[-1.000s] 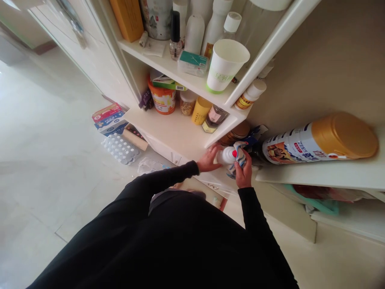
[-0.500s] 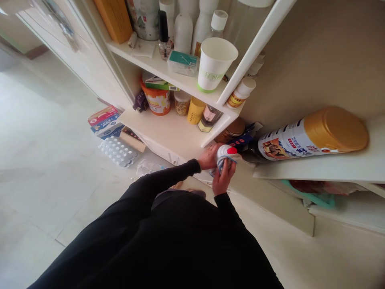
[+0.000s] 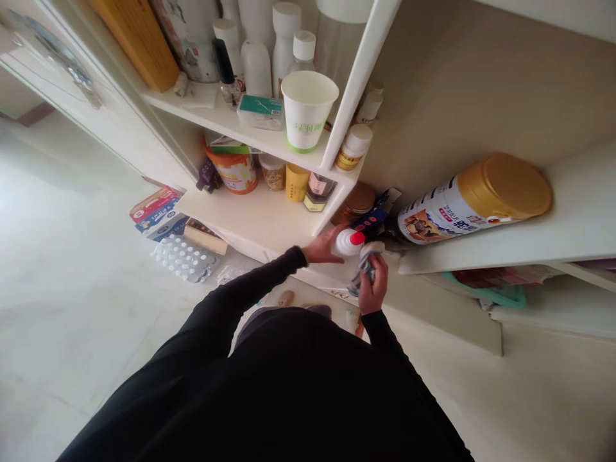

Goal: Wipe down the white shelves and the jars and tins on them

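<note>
**A:** The left hand (image 3: 321, 247) is gripping a small white bottle (image 3: 344, 243), just left of the gold-lidded canister (image 3: 474, 199) and a touch lower. That grip is closing snugly round the bottle's base.

**B:** And the bottle is lying sideways in that grip, its red cap (image 3: 357, 238) pointing toward the canister.

**A:** The right hand (image 3: 373, 287) is working below the canister's bottom end, fingers curling tight round a crumpled cloth (image 3: 364, 268). The grip is fully bunched, with the cloth spilling out above the knuckles.

**B:** The cloth's top is sitting just beside the red cap. Whether the two are touching, nobody can tell from this angle.

**A:** The canister itself is lying on its side on the white shelf (image 3: 553, 237), gold lid pointing away from the hands.

**B:** Left of the canister, a brown-lidded jar (image 3: 359, 197) is standing just behind the bottle.

**A:** Higher up and well left of the canister, a paper cup (image 3: 308, 109) is standing upright among other bottles.

**B:** Both black sleeves are reaching in from below the canister.
</note>
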`<action>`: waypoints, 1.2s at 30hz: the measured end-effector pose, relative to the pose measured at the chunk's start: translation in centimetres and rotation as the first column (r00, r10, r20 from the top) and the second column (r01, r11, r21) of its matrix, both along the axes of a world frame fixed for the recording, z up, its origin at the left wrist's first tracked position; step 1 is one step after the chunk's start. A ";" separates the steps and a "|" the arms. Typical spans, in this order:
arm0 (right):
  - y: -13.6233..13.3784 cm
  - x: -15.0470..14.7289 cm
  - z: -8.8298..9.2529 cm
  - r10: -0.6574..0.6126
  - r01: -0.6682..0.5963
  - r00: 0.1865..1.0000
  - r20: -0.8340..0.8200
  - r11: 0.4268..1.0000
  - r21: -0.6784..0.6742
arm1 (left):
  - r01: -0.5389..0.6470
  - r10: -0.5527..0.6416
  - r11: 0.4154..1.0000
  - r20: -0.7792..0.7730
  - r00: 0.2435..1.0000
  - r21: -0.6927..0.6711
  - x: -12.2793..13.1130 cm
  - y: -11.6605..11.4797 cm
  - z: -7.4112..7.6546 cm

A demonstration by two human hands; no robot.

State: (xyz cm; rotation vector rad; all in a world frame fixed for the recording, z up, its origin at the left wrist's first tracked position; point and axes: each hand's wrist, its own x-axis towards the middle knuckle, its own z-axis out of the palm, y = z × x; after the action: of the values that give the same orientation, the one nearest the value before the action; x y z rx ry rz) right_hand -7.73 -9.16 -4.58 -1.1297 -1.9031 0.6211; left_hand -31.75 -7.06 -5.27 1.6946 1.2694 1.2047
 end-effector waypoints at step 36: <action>-0.9 -5.9 0.3 -0.076 -0.176 0.909 -0.411 0.821 -0.543 | -0.460 0.456 0.888 0.114 0.883 0.014 -0.7 -9.8 3.2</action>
State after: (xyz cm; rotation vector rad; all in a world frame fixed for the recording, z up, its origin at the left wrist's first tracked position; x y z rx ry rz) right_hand -13.62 -10.11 -4.24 -1.1795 -1.4031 1.4175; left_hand -32.46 -16.89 -2.04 1.3685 1.6441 1.5796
